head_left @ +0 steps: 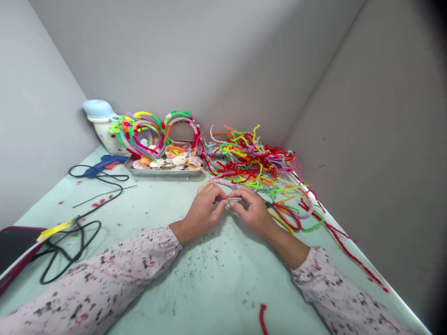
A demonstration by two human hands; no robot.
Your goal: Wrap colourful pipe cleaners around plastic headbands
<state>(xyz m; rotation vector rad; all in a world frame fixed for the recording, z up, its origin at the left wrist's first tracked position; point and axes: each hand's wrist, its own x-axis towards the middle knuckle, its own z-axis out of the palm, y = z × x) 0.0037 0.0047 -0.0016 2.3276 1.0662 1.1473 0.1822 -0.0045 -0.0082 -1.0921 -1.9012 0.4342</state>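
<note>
My left hand point(205, 209) and my right hand point(252, 210) meet at the middle of the pale green table point(216, 274), fingers pinched together. Between the fingertips runs a thin pale pipe cleaner point(231, 199), held at both ends of a short stretch. Just behind and to the right of the hands lies a big tangled heap of coloured pipe cleaners point(254, 160). Red-handled scissors point(288, 216) lie right beside my right wrist.
A metal tray point(164, 171) of shells stands at the back, with decorated headbands point(153, 130) leaning over it. A blue glue gun point(104, 164) and its black cord point(82, 218) lie at left, near a white jar point(103, 125). Grey walls close in left, back and right.
</note>
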